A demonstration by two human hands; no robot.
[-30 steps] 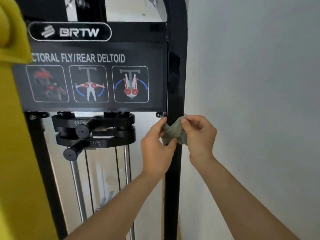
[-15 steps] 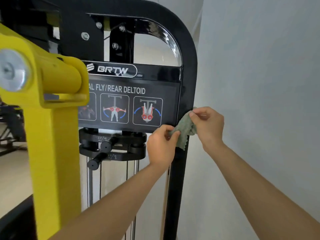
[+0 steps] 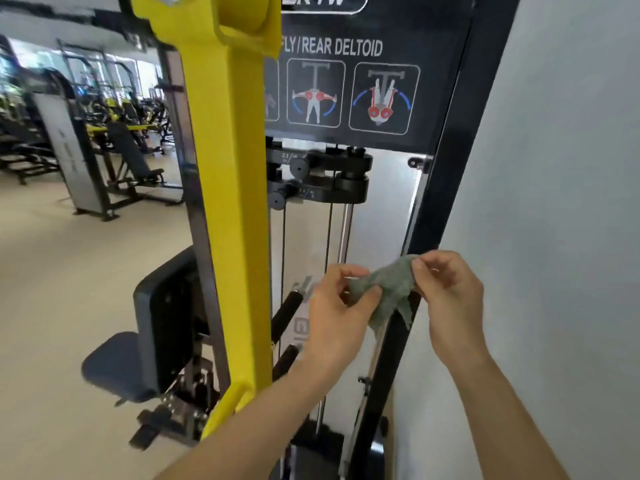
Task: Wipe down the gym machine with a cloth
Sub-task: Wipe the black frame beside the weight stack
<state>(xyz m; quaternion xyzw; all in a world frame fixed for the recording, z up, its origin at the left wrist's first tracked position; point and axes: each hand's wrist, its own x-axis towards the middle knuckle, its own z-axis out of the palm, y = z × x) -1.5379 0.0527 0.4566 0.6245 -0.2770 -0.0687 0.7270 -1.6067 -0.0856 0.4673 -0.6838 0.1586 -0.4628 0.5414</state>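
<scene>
Here, a green cloth [image 3: 388,289] hung stretched between two hands in front of the gym machine's black upright post [image 3: 450,188], toward five o'clock in view. The left hand [image 3: 336,313] pinched its nine o'clock end; the right hand [image 3: 450,299] pinched its two o'clock corner. A yellow arm [image 3: 235,202] stood at ten o'clock.

White wall [image 3: 571,168], beige floor [image 3: 69,289], distant benches [image 3: 133,157].

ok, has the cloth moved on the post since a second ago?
Yes, down. The cloth was level with the small bracket on the black post; now it sits well below that bracket.
</scene>
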